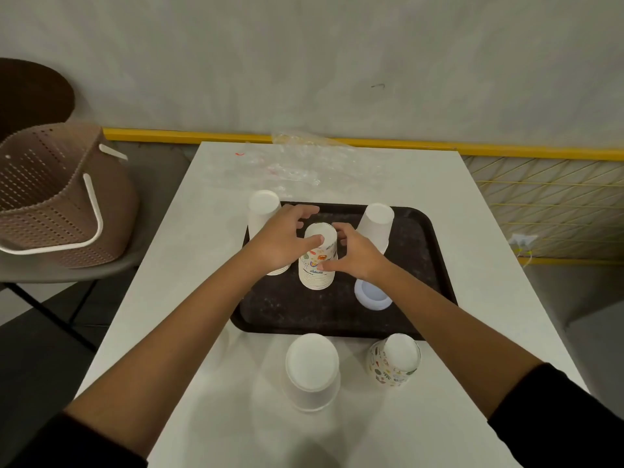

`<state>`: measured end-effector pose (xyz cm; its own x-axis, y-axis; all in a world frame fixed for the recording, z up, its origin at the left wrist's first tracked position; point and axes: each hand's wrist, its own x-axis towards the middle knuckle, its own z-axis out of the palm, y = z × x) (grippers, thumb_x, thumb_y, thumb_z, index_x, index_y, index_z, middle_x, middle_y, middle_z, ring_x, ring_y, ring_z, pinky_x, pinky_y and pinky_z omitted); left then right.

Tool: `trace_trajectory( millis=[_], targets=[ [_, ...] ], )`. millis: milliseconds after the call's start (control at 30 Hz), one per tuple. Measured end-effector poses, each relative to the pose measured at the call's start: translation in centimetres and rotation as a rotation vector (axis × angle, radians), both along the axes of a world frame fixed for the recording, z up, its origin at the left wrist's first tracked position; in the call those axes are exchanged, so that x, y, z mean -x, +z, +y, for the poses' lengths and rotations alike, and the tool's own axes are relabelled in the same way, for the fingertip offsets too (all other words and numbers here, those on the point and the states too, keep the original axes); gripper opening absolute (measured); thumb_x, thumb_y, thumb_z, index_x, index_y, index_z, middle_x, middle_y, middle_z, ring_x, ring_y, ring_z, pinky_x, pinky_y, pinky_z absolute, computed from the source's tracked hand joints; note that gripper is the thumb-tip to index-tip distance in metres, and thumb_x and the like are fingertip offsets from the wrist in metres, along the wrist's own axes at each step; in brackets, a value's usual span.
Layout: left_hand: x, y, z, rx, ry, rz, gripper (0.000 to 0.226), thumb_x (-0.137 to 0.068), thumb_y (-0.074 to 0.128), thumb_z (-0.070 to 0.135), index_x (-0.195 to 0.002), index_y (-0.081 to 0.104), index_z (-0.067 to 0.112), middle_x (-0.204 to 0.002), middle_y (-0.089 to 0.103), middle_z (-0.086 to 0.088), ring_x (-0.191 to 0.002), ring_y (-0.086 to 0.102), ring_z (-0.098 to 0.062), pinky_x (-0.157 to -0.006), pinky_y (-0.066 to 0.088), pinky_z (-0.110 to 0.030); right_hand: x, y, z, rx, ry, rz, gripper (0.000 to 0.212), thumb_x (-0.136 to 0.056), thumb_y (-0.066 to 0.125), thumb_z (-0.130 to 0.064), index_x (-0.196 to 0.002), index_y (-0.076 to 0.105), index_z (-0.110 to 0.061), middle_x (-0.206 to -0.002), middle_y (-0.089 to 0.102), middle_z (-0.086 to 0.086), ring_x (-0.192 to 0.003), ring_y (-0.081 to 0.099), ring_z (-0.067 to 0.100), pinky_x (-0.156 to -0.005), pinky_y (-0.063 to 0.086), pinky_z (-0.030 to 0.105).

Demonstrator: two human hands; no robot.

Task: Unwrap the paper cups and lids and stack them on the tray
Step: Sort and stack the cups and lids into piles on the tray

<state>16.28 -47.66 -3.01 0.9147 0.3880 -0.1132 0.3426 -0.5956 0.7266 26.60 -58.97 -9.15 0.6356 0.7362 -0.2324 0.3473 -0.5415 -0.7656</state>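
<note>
5 upturned cup stacks point(312, 366): 3 on tray point(337, 312), 2 on table point(489, 298) nearside. 1 lid stack point(373, 295) on tray. L hand point(280, 241) & R hand point(356, 256) grip mid-tray printed stack point(317, 268), fingers curled.

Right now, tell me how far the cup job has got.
Done: two white stacks and the lids stand on the tray, loose wrap beyond. In hand: the left hand and right hand grip the centre patterned stack. Left: the near white stack and near patterned stack on the table.

Dark tray point(417, 258); printed cup stack point(314, 278); lids point(373, 295) seemingly pale blue.
</note>
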Motion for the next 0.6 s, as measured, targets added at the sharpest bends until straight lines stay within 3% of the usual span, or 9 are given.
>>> trace_trajectory(
  millis=[200,467,600],
  targets=[
    [1.2,2.5,-2.3,-0.009,0.026,-0.083,0.044,-0.089,0.059,0.020,-0.131,0.047,0.022,-0.139,0.043,-0.001,-0.126,0.045,-0.016,-0.093,0.037,-0.021,-0.5,1.7,-4.5,-0.073,-0.046,-0.032,0.072,-0.078,0.073,-0.022,-0.139,0.033,-0.016,-0.138,0.045,0.006,-0.127,0.044,0.022,-0.096,0.036,0.025],
    [1.8,4.8,-8.3,-0.057,0.001,-0.123,0.043,-0.088,0.060,0.025,-0.129,0.050,0.023,-0.134,0.046,0.000,-0.124,0.046,-0.014,-0.101,0.038,-0.026,-1.2,2.1,-12.2,-0.095,-0.059,-0.032,0.051,-0.085,0.066,-0.025,-0.130,0.043,-0.018,-0.117,0.052,-0.001,-0.108,0.051,0.014,-0.090,0.040,0.023],
    [2.3,4.9,-12.2,-0.023,0.024,-0.197,0.042,-0.086,0.063,0.026,-0.126,0.052,0.020,-0.130,0.052,0.005,-0.120,0.049,-0.008,-0.095,0.039,-0.018,-0.8,1.5,-15.2,-0.077,-0.028,-0.027,0.049,-0.084,0.066,-0.022,-0.128,0.046,-0.016,-0.120,0.055,0.003,-0.103,0.050,0.012,-0.088,0.040,0.021]
  ],
)
